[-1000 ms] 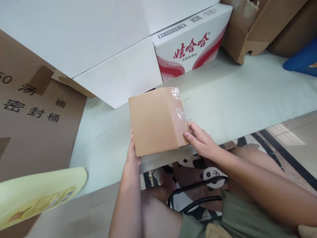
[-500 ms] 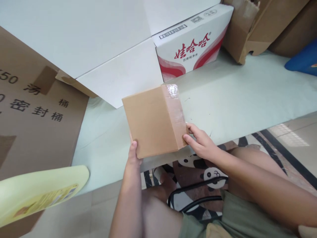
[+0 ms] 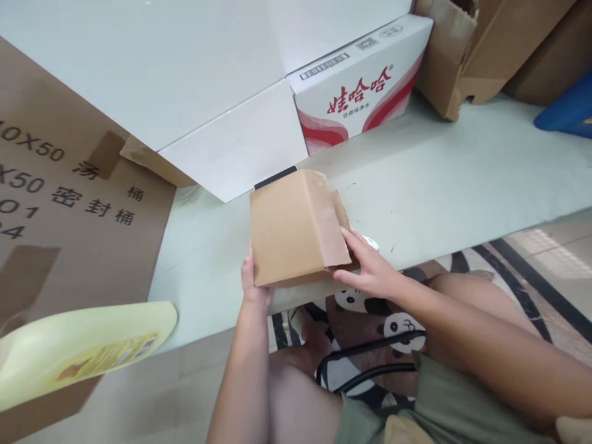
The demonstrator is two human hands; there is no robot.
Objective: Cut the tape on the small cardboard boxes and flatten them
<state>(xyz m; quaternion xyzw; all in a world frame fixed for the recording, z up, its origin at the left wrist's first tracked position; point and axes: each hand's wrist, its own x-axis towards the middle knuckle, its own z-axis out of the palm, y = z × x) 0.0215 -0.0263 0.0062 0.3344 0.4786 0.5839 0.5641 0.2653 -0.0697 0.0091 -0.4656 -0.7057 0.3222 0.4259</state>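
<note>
A small brown cardboard box (image 3: 287,231) is held up over the pale green tabletop, its right end opened with flaps sticking out. My left hand (image 3: 252,280) grips its lower left corner, thumb along the side and the other fingers mostly hidden underneath. At the opened end, my right hand (image 3: 370,268) touches the flap with thumb and fingers spread apart. A small white thing (image 3: 371,243) shows just behind the right hand; its kind is unclear. Past the box's far edge peeks a flat black strip (image 3: 276,177), mostly hidden.
Large white cartons (image 3: 231,139) and a red-and-white water carton (image 3: 361,92) stand behind. A big printed brown carton (image 3: 106,246) is on the left, with a pale yellow bottle (image 3: 92,345) in front. Brown cartons (image 3: 490,55) and a blue object (image 3: 567,111) sit right.
The box's taped right end has come open, its flaps now apart. My right thumb has moved off the corner, and the box has tilted and shifted slightly right. A black strip appears behind it.
</note>
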